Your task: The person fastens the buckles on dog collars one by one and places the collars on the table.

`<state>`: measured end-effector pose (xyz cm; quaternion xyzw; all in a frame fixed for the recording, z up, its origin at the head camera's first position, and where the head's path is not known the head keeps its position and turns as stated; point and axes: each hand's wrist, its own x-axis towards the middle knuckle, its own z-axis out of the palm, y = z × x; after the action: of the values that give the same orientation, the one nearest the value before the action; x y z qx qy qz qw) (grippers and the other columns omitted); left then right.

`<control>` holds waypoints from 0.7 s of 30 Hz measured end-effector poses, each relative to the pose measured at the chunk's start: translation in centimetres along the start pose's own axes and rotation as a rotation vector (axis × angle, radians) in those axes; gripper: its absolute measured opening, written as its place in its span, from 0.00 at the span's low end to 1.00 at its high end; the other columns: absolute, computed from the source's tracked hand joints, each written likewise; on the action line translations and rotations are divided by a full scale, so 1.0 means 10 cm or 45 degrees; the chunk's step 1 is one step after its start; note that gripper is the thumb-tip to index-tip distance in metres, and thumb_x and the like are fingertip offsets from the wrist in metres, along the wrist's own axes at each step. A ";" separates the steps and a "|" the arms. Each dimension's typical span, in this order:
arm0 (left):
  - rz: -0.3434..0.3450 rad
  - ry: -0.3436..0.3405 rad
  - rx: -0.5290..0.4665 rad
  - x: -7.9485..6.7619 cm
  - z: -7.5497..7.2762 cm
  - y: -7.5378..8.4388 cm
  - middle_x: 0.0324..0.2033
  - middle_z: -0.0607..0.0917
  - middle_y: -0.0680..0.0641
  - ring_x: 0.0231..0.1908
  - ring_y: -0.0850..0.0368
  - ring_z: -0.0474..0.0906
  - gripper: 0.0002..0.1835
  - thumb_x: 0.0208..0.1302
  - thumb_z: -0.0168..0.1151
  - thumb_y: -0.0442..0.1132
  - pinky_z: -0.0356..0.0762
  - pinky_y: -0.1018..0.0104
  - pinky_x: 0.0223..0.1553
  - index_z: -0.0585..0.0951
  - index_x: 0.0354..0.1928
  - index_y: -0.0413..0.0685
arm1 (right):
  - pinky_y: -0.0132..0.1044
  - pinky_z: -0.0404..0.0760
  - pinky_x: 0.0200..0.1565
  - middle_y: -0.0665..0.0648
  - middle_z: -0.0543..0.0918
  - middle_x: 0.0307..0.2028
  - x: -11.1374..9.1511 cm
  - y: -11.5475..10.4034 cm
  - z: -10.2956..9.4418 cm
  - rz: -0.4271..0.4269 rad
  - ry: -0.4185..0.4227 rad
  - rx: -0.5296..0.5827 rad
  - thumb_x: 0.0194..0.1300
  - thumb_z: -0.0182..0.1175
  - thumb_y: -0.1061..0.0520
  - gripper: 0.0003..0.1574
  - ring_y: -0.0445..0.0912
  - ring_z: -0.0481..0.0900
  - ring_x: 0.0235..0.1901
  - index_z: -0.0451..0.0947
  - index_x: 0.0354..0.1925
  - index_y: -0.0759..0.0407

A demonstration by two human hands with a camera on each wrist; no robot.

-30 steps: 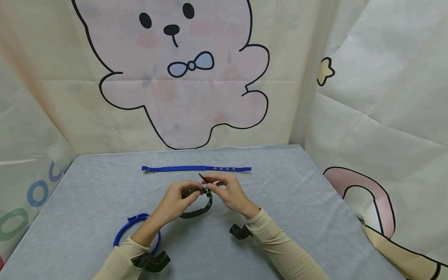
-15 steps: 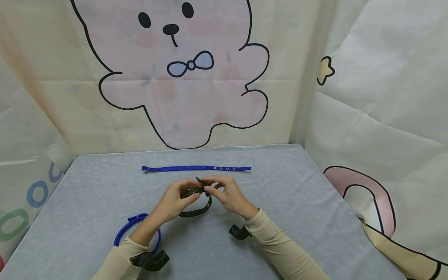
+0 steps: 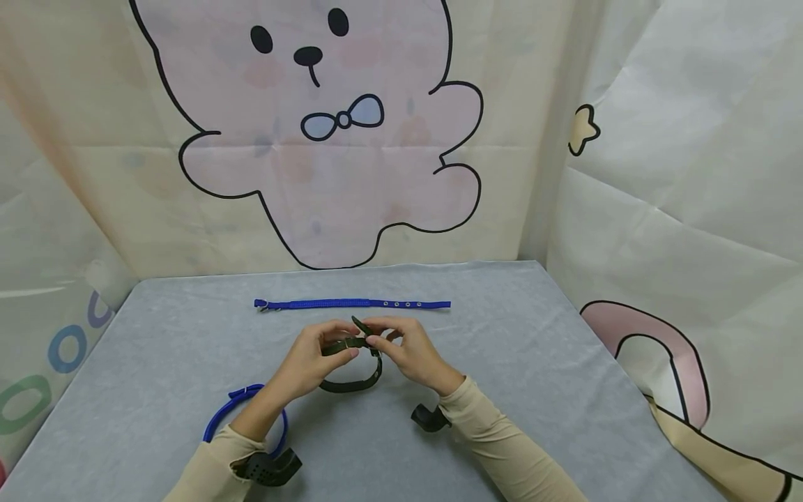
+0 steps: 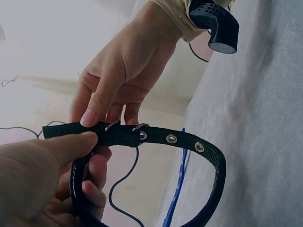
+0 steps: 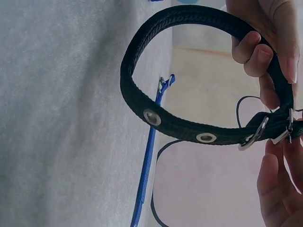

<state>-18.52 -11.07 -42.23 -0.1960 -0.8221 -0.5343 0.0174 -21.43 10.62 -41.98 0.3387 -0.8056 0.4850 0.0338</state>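
Observation:
A dark green pet collar (image 3: 351,385), bent into a loop, is held up above the table between both hands. My left hand (image 3: 310,359) pinches the doubled strap beside the buckle between thumb and fingers. Opposite it, my right hand (image 3: 414,352) pinches the strap near the buckle, and the strap's free tip sticks up between the hands. Seen from the left wrist, the strap passes through the buckle (image 4: 111,126), with the right thumb on it and metal eyelets along the band. A D-ring (image 5: 254,135) shows beside the buckle in the right wrist view.
One blue collar (image 3: 339,304) lies stretched flat near the back of the grey-covered table (image 3: 533,314). Another blue collar (image 3: 216,418), fastened in a loop, lies partly under the left forearm. Printed curtains (image 3: 408,195) stand behind and at the sides.
The collar's free tip has shifted slightly left and lower. My right fingertips have come nearer the left ones, and more strap shows beside the left thumb. Both blue collars lie unmoved.

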 end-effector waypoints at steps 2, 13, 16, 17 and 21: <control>-0.025 0.019 0.007 0.00 0.00 0.00 0.48 0.90 0.43 0.52 0.47 0.85 0.16 0.64 0.70 0.36 0.80 0.44 0.56 0.83 0.54 0.42 | 0.35 0.82 0.44 0.60 0.89 0.46 0.00 0.00 0.00 -0.003 0.009 -0.015 0.71 0.63 0.59 0.20 0.50 0.85 0.45 0.81 0.60 0.60; -0.114 0.130 -0.060 0.02 -0.01 -0.03 0.41 0.91 0.42 0.45 0.54 0.87 0.14 0.62 0.72 0.36 0.83 0.61 0.46 0.84 0.49 0.42 | 0.35 0.82 0.40 0.59 0.90 0.41 -0.02 0.01 0.03 -0.040 0.136 0.004 0.70 0.63 0.60 0.15 0.51 0.88 0.41 0.76 0.54 0.57; -0.122 0.143 -0.103 0.02 -0.02 -0.02 0.41 0.91 0.42 0.43 0.57 0.87 0.14 0.61 0.73 0.36 0.81 0.68 0.42 0.83 0.47 0.41 | 0.34 0.82 0.39 0.57 0.89 0.42 -0.02 0.00 0.04 -0.050 0.149 -0.012 0.70 0.64 0.59 0.11 0.48 0.87 0.43 0.79 0.50 0.56; -0.121 0.146 -0.114 0.01 -0.02 -0.02 0.41 0.91 0.41 0.42 0.57 0.87 0.14 0.61 0.73 0.36 0.81 0.69 0.41 0.83 0.47 0.41 | 0.34 0.82 0.39 0.57 0.89 0.42 -0.01 0.01 0.04 -0.051 0.150 -0.016 0.70 0.64 0.59 0.10 0.48 0.87 0.43 0.79 0.49 0.56; -0.103 0.167 -0.120 0.00 -0.02 -0.01 0.41 0.91 0.41 0.43 0.56 0.87 0.14 0.61 0.73 0.36 0.82 0.67 0.44 0.83 0.46 0.41 | 0.34 0.82 0.40 0.56 0.88 0.44 -0.01 0.01 0.05 -0.057 0.148 -0.032 0.70 0.64 0.59 0.10 0.47 0.86 0.44 0.82 0.49 0.55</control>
<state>-18.61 -11.27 -42.25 -0.1279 -0.8003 -0.5844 0.0402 -21.25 10.30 -42.32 0.3275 -0.8004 0.4929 0.0958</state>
